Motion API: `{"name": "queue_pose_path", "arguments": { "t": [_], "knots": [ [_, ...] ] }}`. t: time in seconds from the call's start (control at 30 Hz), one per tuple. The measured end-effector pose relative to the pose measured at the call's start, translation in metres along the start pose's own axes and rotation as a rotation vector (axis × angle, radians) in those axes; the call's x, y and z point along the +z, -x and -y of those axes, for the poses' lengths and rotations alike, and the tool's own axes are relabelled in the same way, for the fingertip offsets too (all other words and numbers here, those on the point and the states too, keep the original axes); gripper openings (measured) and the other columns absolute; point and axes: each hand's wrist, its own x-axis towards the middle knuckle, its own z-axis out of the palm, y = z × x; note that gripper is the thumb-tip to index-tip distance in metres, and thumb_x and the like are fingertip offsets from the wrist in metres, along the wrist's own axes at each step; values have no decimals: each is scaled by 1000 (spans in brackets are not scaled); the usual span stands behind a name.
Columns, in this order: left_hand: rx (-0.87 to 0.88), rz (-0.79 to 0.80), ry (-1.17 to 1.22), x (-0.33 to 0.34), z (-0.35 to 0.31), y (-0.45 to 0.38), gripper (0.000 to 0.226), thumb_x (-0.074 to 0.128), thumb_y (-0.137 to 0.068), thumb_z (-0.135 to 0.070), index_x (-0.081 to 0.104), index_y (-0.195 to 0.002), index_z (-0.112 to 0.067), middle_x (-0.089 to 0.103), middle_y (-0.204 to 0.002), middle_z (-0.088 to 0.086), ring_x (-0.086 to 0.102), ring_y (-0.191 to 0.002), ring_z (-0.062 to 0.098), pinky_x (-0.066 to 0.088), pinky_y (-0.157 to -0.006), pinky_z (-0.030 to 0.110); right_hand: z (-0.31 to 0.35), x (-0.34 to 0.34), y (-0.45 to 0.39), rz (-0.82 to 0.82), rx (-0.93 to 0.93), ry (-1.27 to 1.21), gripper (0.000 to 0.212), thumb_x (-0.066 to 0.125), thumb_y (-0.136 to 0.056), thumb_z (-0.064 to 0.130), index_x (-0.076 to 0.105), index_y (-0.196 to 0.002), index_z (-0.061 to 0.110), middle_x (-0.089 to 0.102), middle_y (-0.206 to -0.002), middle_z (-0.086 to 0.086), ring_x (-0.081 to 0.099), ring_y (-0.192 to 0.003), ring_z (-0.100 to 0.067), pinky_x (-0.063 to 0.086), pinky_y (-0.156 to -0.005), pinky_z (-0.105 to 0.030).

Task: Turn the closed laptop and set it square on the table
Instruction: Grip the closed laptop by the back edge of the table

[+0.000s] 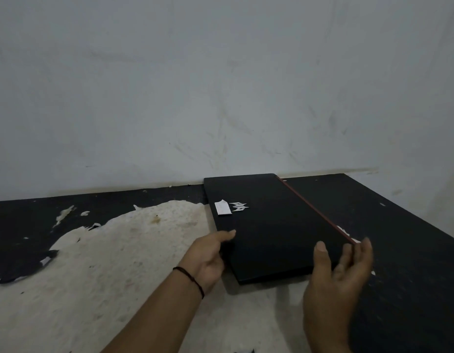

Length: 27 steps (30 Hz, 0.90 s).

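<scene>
A closed black laptop (271,225) lies on the table (411,250), long side running away from me and skewed to the table's edges, with a red strip along its right edge and a white sticker and silver logo on the lid. My left hand (208,258) grips its near left edge, thumb on the lid. My right hand (340,273) holds the near right corner, thumb on top and fingers spread beside the red edge. The near end looks slightly lifted, casting a shadow.
The table's black surface is peeled away over a large pale patch (106,263) at the left and front. A grey-white wall (221,98) runs along the back edge, close behind the laptop's far end. Black tabletop extends to the right.
</scene>
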Motion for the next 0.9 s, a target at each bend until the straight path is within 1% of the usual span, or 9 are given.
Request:
{"name": "queue_pose_path", "arguments": {
  "t": [0.1, 0.23, 0.33, 0.37, 0.47, 0.53, 0.7, 0.8, 0.9],
  "knots": [
    [-45, 19, -71, -8, -1, -6, 17, 55, -88, 2, 62, -103, 0, 66, -95, 14, 62, -83, 25, 60, -50, 31, 0, -3, -4, -21, 28, -26, 74, 53, -93, 2, 17, -153, 27, 24, -154, 12, 24, -143, -2, 38, -93, -15],
    [-31, 10, -57, -7, 2, -6, 12, 53, -89, 3, 61, -97, -1, 65, -94, 14, 61, -81, 26, 54, -63, 38, -11, -12, -14, -110, 102, 48, 72, 49, -95, 2, 14, -154, 25, 18, -161, 1, 28, -143, -9, 37, -98, -20],
    [-29, 0, -22, -5, 11, -3, 14, 53, -89, 4, 60, -100, 1, 65, -95, 16, 61, -82, 28, 52, -62, 39, -15, -15, -21, -240, 136, 149, 53, 53, -93, 8, 34, -142, 18, 27, -155, -11, 45, -134, -24, 46, -102, -35],
    [-30, -5, -15, -4, 12, -1, 16, 53, -88, 4, 60, -103, 1, 65, -94, 16, 61, -81, 27, 53, -59, 38, -13, -16, -23, -265, 167, 140, 48, 56, -92, 11, 39, -137, 19, 35, -150, -13, 51, -128, -25, 48, -96, -33],
    [-22, -17, 18, -1, 11, 6, 16, 54, -88, 4, 60, -102, 1, 64, -90, 15, 61, -78, 26, 54, -57, 37, -7, -21, -19, -293, 329, 35, 31, 63, -89, 19, 55, -119, 11, 62, -105, -10, 62, -87, -18, 46, -69, -25],
    [-14, -12, 53, 2, 9, 11, 13, 54, -87, 6, 61, -97, 0, 64, -92, 16, 61, -80, 27, 55, -65, 38, -2, -22, -7, -193, 419, 8, 21, 64, -88, 20, 63, -101, 3, 60, -77, -8, 55, -64, -17, 46, -57, -25],
    [0, 10, 65, 8, 14, 27, 14, 52, -88, 6, 60, -98, 1, 64, -90, 15, 62, -79, 26, 58, -59, 34, 10, -7, 29, 228, 620, -158, 33, 61, -91, 17, 53, -123, 18, 69, -108, -10, 69, -88, -30, 58, -66, -38],
    [15, 31, 54, 8, 21, 34, 11, 51, -89, 6, 60, -92, -1, 64, -89, 15, 61, -81, 26, 53, -74, 36, 9, -1, 36, 245, 572, -135, 58, 65, -88, 10, 38, -139, 17, 64, -124, -9, 67, -104, -29, 57, -84, -47],
    [37, 91, -9, -1, 24, 36, 12, 54, -89, 3, 62, -96, -2, 66, -96, 15, 63, -86, 27, 54, -76, 36, 10, -2, 38, 218, 602, -138, 60, 61, -89, 4, 34, -142, 15, 60, -129, -13, 64, -110, -32, 52, -92, -56]
  ]
}}
